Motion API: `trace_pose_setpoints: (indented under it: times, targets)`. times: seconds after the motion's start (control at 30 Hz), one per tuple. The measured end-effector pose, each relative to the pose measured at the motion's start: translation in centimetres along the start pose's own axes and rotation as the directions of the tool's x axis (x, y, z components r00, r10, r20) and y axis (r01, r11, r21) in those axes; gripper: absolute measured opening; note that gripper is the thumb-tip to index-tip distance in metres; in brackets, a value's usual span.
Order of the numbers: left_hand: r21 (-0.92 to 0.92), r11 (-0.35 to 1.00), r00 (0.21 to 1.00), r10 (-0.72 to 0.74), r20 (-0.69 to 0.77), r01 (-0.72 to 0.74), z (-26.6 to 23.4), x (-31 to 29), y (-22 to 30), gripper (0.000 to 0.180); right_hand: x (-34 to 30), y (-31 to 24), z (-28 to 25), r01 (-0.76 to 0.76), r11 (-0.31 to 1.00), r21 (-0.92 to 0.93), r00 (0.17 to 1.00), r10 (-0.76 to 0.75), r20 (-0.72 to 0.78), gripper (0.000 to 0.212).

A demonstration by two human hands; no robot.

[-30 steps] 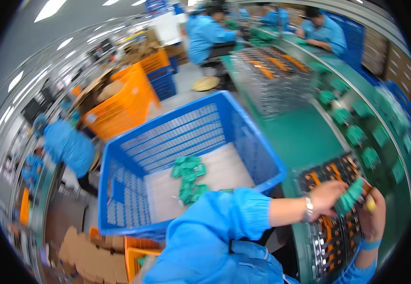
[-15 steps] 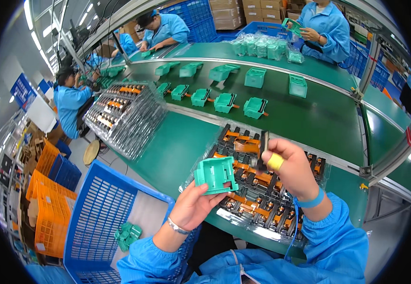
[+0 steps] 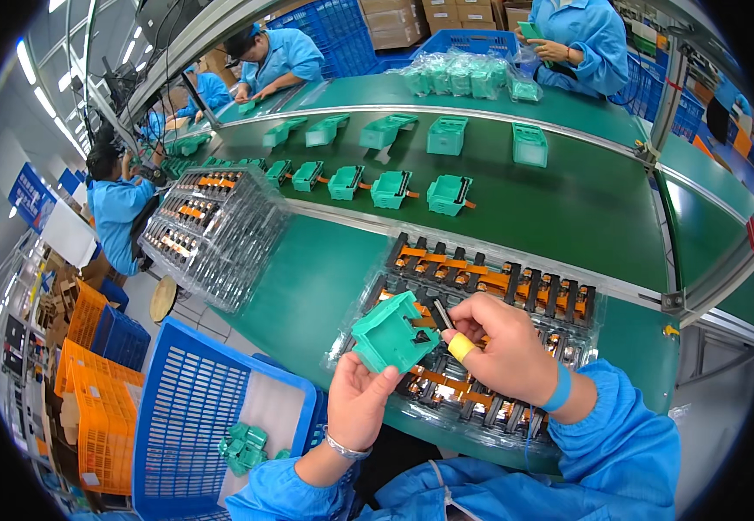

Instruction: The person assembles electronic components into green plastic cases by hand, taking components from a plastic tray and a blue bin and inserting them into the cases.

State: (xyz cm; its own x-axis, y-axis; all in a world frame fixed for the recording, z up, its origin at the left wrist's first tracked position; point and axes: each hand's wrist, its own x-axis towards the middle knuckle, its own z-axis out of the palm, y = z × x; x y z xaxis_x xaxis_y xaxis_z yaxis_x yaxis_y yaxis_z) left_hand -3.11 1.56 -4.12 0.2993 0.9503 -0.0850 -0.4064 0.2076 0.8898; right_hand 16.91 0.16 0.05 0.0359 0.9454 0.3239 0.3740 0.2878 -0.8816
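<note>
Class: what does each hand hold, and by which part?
Left hand grips the green plastic housing by its lower edge; right hand pinches a small black part at its end.

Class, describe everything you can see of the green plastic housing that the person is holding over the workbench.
The green housing is a small box-like shell of matte teal plastic, moulded, with an open top and thin walls. It is held tilted above the clear tray of black-and-orange parts. The left hand grips it from below, fingers on its lower edge. The right hand, a yellow wrap on one finger, holds a small dark part at its rim. Its inside is too small to make out.
</note>
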Motion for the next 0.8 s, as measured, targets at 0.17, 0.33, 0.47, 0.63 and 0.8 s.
trace_pose_setpoints:
  times: [0.17,0.33,0.47,0.63,0.8]
  targets:
    - [0.046,0.997,0.999,0.055,0.003,-0.055,0.5,-0.2,-0.5,0.036,0.1,0.5,0.2,0.097,0.993,-0.067,0.995,-0.098,-0.007,0.015]
    - [0.099,0.993,0.998,0.062,0.021,-0.064,0.8,-0.7,-0.4,0.034,0.1,1.3,0.3,0.045,0.999,0.0,0.998,-0.045,0.035,0.015]
    - [0.1,0.991,0.996,0.087,0.019,-0.088,0.6,-0.7,-0.4,0.033,0.2,3.3,0.8,-0.146,0.958,0.245,0.983,0.114,0.142,0.014]
    - [0.092,0.989,0.992,0.116,0.049,-0.12,0.5,-0.9,0.0,0.032,0.4,3.5,0.6,-0.349,0.809,0.473,0.931,0.243,0.272,0.015]
    - [0.144,0.984,0.994,0.095,0.062,-0.103,0.8,-1.4,0.3,0.032,0.0,2.5,0.8,-0.253,0.898,0.359,0.954,0.171,0.245,0.017]
